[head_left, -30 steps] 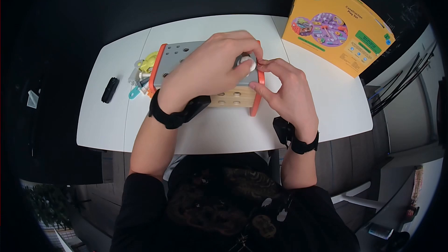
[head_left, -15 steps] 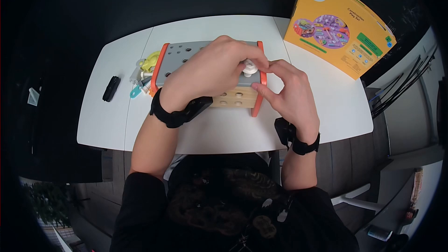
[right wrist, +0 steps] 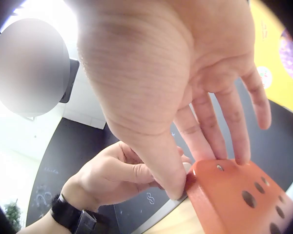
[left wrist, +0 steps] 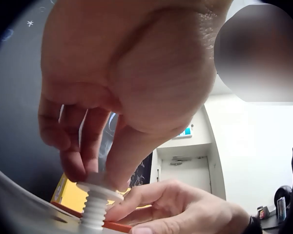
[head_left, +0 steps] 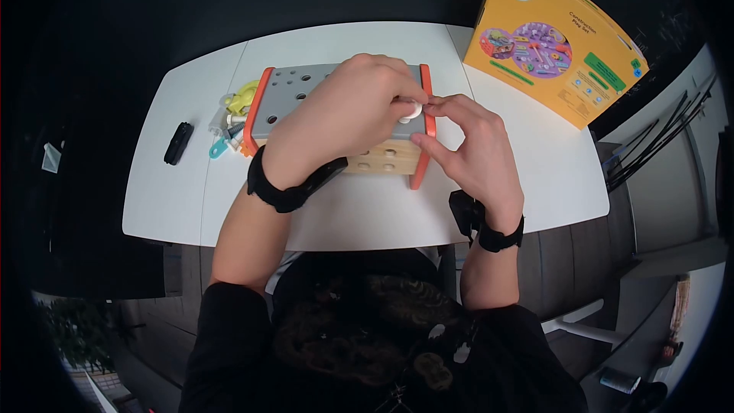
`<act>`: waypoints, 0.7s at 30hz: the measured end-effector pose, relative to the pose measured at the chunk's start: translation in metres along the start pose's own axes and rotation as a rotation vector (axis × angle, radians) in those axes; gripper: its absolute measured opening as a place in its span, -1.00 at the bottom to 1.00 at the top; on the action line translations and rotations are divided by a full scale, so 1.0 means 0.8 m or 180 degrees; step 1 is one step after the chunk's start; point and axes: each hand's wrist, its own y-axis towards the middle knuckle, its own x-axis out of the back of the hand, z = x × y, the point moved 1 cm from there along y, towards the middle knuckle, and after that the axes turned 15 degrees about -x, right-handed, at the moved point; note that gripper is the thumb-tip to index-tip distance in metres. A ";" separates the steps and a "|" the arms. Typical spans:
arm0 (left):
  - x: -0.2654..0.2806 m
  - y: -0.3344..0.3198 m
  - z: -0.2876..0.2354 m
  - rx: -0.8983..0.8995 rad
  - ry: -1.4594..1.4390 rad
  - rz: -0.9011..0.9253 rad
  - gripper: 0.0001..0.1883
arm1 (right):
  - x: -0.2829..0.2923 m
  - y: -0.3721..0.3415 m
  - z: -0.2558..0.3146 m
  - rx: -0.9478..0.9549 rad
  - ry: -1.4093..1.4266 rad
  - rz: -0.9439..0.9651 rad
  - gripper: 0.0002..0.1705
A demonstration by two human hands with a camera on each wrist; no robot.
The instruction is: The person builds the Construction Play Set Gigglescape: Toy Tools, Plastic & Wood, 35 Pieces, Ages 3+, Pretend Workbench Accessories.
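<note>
A black oblong case [head_left: 178, 144] and plastic toy parts [head_left: 238, 107] lie left of the grey-topped wooden toy bench [head_left: 284, 107]. Partly hiding its top, the left hand [head_left: 348, 103] pinches a white ridged plastic screw [left wrist: 94, 209] at the bench's right end, seemingly to hold it upright; the right hand [head_left: 480, 154], fingers extended, apparently braces the orange end panel [right wrist: 222, 197], near a yellow cardboard box [head_left: 562, 46].

Slight left hand [head_left: 345, 107] shift at screw [left wrist: 94, 208]

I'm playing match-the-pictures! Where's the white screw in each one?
Head: white screw, right of centre, at the fingertips of the left hand.
Left wrist: white screw, bottom, left of centre.
Right wrist: mostly hidden; perhaps the small white bit just right of centre.
Shared landmark: the orange panel beside it.
</note>
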 end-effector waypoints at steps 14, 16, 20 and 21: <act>-0.001 0.006 -0.010 0.0436 0.0492 0.0326 -0.88 | -0.001 0.000 0.001 -0.0089 0.0008 0.0064 -0.60; 0.000 0.004 -0.008 0.0307 0.0294 0.0224 -0.91 | -0.002 0.000 0.000 -0.0084 0.0015 0.0056 -0.60; 0.003 0.002 -0.003 -0.0236 -0.0232 0.0172 -0.85 | 0.000 -0.001 0.001 -0.0055 0.0032 0.0050 -0.60; 0.005 0.003 -0.005 -0.0235 -0.0226 0.0172 -0.85 | 0.000 -0.001 0.002 -0.0107 0.0045 0.0084 -0.60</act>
